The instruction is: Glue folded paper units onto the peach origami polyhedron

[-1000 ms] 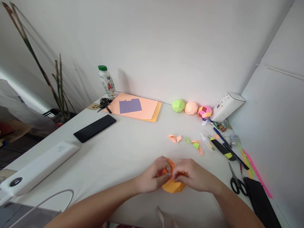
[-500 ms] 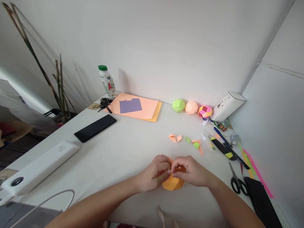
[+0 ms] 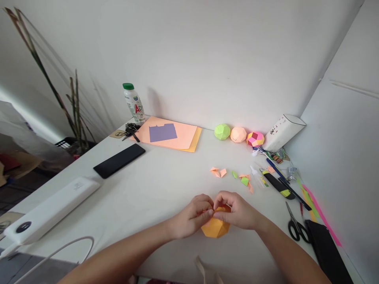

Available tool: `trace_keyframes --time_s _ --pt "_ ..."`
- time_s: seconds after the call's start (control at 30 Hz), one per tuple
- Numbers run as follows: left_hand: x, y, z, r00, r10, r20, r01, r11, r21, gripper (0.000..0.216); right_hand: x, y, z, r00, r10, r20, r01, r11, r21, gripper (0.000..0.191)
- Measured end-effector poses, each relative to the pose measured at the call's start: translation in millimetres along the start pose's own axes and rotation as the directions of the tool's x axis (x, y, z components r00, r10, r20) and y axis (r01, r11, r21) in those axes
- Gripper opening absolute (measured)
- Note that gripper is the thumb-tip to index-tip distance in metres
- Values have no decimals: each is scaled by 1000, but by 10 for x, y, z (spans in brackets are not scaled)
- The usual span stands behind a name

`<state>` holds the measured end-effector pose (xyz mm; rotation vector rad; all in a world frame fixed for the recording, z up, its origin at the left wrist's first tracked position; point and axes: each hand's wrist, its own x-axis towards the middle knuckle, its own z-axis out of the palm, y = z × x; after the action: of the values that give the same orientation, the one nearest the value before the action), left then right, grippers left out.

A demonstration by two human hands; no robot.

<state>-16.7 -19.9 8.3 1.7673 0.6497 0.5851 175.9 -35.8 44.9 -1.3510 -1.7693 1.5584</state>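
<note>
Currently, the orange paper shape (image 3: 216, 230) sits between the two grips at the near side of the table (image 3: 154, 181), its faceted body showing just below the fingers; whether it rests on the surface or is held slightly off it, I cannot tell. The left grip (image 3: 192, 217) is closed on its upper left edge, thumb against bent fingers, and the right grip (image 3: 237, 212) pinches the upper edge from the other side, so that the fingertips nearly meet; the exact bit of paper between them is hidden. The step in hand seems to be pressing or aligning paper edges on this hollow-looking form. The next move appears to call for a light, steady pinch, one side bracing while the other works the edge, since thin paper could dent. Just beyond the grips lie peach paper scraps (image 3: 223, 172) and a green scrap (image 3: 244, 181), with a small glue bottle (image 3: 258, 178) beyond the right grip. To the right of that grip are a utility knife (image 3: 276, 185) and scissors (image 3: 293, 225). Farther beyond, near the wall, a green paper ball (image 3: 222, 131), a peach paper ball (image 3: 238, 134) and a multicoloured paper ball (image 3: 255, 139) stand in a row. Beyond the left grip and off to its left lie peach sheets (image 3: 186, 136) bearing a purple piece (image 3: 162, 133), with a dark phone-like slab (image 3: 119, 161) nearer.
</note>
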Motion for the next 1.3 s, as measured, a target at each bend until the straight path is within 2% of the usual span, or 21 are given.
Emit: trace_keyframes --time_s 0.17,0.27,0.43,0.7,0.8,0.93,1.07,1.17,1.3 --pt "-2 20 -5 1000 -22 19 23 998 -60 24 27 25 -14 999 20 46 -23 998 65 14" --pt "0 27 -12 999 -43 32 46 993 -112 23 42 49 -19 998 28 64 -35 992 120 20" --pt "11 10 -15 999 -37 31 41 992 -117 27 56 81 -40 998 44 42 -49 992 120 20" --pt "43 0 20 998 53 -30 -51 997 63 49 66 83 -74 994 19 106 -37 984 172 16" --pt "21 2 14 995 10 -101 -7 999 32 54 79 102 -80 996 32 85 -47 982 185 17" --pt "9 -25 -12 968 -110 -225 96 993 -74 39 95 124 -86 998 48 -45 -38 979 199 18" --pt "22 -50 -17 983 -104 -149 92 992 -84 27 95 107 -79 989 29 -145 2 977 213 21" --pt "22 -42 -19 991 -84 -103 76 994 -79 26 87 96 -66 992 50 -112 -27 979 200 24" --pt "20 -30 -38 996 -87 13 88 991 -100 20 77 104 -57 995 69 -76 -55 982 182 23"
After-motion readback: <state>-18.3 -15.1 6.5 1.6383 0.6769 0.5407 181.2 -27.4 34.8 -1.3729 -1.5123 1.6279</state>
